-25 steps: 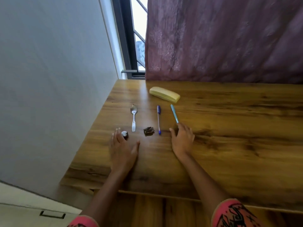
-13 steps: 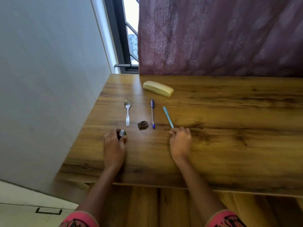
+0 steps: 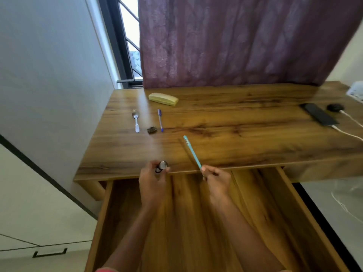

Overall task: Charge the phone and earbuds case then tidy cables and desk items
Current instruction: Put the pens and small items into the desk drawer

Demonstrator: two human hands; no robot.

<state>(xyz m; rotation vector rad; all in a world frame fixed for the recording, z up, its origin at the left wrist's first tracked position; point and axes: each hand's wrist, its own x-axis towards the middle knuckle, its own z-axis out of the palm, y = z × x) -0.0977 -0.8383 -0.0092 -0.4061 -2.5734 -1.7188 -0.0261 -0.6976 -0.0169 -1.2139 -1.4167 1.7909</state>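
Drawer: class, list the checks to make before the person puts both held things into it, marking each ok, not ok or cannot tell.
1. Drawer open: ok.
2. Left hand grips small dark cylinder: ok.
3. Right hand pinches teal pen: ok.
4. Cable seated in phone: cannot tell.
5. Desk cleared: not ok; spoon and blue pen lie on it.

— Found left on the desk (image 3: 235, 118)?
— Saw a spoon (image 3: 135, 120) left of a clip (image 3: 152, 130), a pen (image 3: 160, 120) right of that, a glasses case (image 3: 163, 98) behind.
— Far right?
— Spotted a phone (image 3: 320, 116), an earbuds case (image 3: 335, 107) beside it.
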